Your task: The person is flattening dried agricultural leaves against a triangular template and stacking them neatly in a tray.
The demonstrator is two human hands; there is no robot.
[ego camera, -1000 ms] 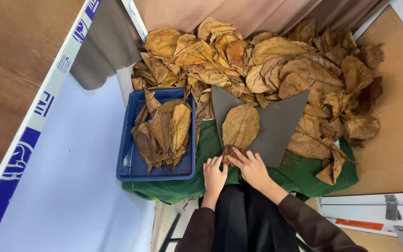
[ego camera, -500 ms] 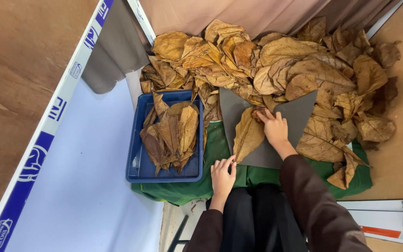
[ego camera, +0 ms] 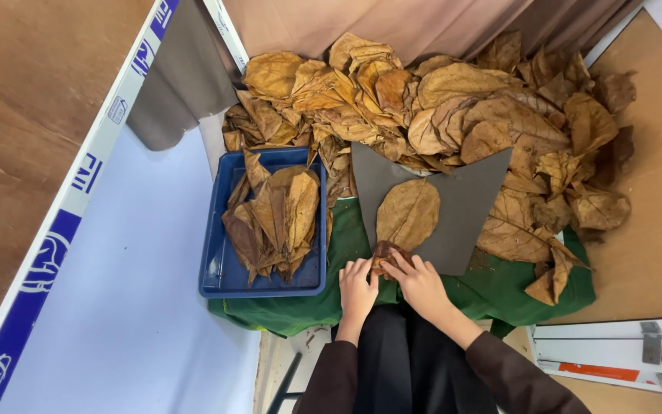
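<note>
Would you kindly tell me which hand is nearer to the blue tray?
Left. The left hand sits just right of the blue tray; the right hand lies farther right, beyond it.

Both hands pinch a dark leaf — beside the blue tray.

Flat on a board at the middle, one large leaf, with a small crumpled leaf at its near tip, pinched between left hand and right hand side by side. Left of the board, a tray holding a stack of leaves; under both, a cloth. Behind and to the right of the board, a wide heap of leaves, spilling onto the cloth.
</note>
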